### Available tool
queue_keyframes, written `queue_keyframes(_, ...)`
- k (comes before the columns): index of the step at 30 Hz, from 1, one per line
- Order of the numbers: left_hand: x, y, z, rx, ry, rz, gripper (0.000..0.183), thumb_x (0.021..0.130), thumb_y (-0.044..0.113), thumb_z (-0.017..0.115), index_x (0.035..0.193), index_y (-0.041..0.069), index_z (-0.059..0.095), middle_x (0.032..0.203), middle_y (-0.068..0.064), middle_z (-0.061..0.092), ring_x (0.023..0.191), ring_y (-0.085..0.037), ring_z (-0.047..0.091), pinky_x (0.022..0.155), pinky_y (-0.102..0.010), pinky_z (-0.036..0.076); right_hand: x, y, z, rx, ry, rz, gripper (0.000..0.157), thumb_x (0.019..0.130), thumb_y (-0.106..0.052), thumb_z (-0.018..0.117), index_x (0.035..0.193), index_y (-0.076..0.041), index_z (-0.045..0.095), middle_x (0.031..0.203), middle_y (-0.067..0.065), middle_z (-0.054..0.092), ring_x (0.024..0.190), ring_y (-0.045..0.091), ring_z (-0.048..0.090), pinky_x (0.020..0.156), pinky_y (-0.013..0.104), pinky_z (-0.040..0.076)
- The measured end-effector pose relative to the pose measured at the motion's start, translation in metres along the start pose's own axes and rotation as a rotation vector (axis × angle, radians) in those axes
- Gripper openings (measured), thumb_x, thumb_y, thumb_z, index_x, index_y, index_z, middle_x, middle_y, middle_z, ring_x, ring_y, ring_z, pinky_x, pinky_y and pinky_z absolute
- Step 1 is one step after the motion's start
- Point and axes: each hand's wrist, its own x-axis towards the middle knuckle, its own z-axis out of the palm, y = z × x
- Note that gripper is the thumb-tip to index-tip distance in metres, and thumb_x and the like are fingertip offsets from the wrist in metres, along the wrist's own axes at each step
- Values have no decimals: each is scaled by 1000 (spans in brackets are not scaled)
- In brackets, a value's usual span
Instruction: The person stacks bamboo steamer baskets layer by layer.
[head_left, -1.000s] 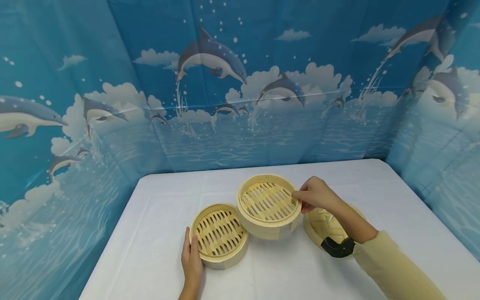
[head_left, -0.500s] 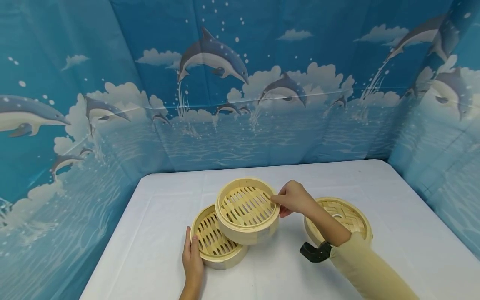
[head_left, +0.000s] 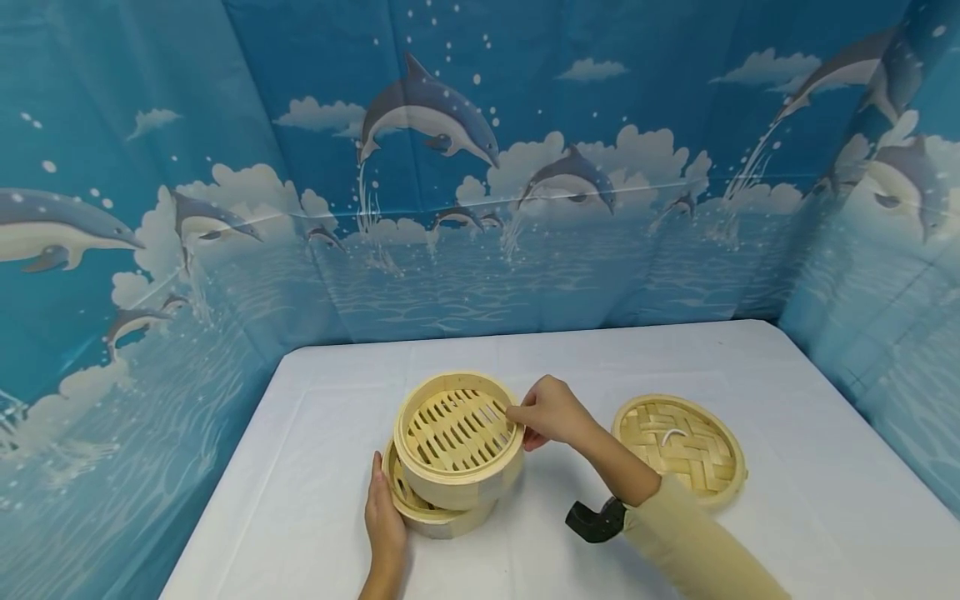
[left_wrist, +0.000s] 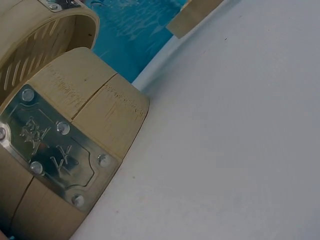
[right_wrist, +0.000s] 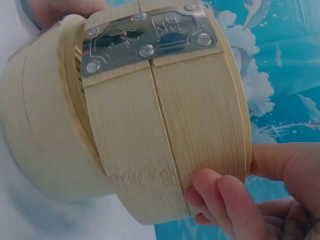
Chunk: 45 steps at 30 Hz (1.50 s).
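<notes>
My right hand (head_left: 555, 412) pinches the rim of a round bamboo steamer basket (head_left: 459, 492), thumb on top and fingers against its outer wall. This basket, with a slatted floor, is tilted over a second steamer basket (head_left: 438, 525) on the table and overlaps most of it. My left hand (head_left: 385, 521) lies along the left side of the lower basket with fingers straight. A riveted metal plate (left_wrist: 60, 150) shows on the lower basket in the left wrist view. In the right wrist view, the right fingers (right_wrist: 235, 200) press the held basket's wall.
A woven bamboo lid (head_left: 701, 458) with a small white loop handle lies on the white-covered table (head_left: 315, 467), to the right. A black strap piece (head_left: 596, 521) sits at the right wrist. The dolphin-print backdrop (head_left: 480, 275) stands around the table.
My right hand has carried the upper basket leftward and down, from beside the lower basket to over it. The lid has come out from behind the right forearm. The left hand has stayed put.
</notes>
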Motion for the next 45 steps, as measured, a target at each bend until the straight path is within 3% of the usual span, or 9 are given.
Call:
queue_keyframes(12,0,0,1,21,-7,-21,52,93,36,11,134,3,16,138,-6,15,125,-15,12,102,-32,11,1,-3,15,-11,-10,-32,21,76,-14,58,60,-1,63,46,6,55,39,17,55,42,32,49)
queue_keyframes(21,0,0,1,39,-21,7,53,93,38,7,134,7,16,138,2,15,124,-13,13,102,-29,12,2,-7,25,-13,-11,-52,22,75,-14,58,57,-2,61,44,6,55,38,17,54,42,33,49)
queue_keyframes(30,-2,2,0,3,-13,-50,61,90,45,6,132,3,20,137,-2,17,124,-16,13,101,-33,12,2,-8,32,-25,-10,-64,24,76,-14,58,56,-2,59,43,4,54,37,16,54,38,27,48)
queue_keyframes(37,-1,2,-1,15,5,-46,59,91,42,7,132,1,21,137,-5,19,124,-18,15,101,-34,13,2,-7,35,-37,1,-60,23,75,-15,58,55,-3,59,42,4,54,36,14,53,37,25,47)
queue_keyframes(45,1,0,-1,-9,34,-65,56,92,40,10,131,2,25,135,-5,24,123,-16,19,101,-33,16,5,1,30,-9,-80,-26,34,78,-34,59,69,-2,64,52,7,56,46,17,57,41,27,49)
